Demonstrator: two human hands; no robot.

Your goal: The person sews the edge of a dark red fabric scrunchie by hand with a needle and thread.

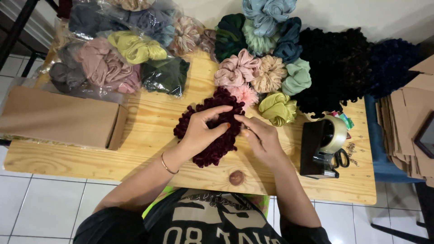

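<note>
Left hand (201, 129) grips the dark maroon ruffled velvet scrunchie (212, 133); right hand (262, 135) pinches its edge. Pull unevenly and the ruffles could bunch or slip free.

A plush, velvety maroon scrunchie (212, 131) is seen on the pale, matt wooden desk (149, 135). Glossy clear plastic bags (113, 63) of cloth are noted at its far left corner, matt brown cardboard box (58, 117) at the left edge.
</note>
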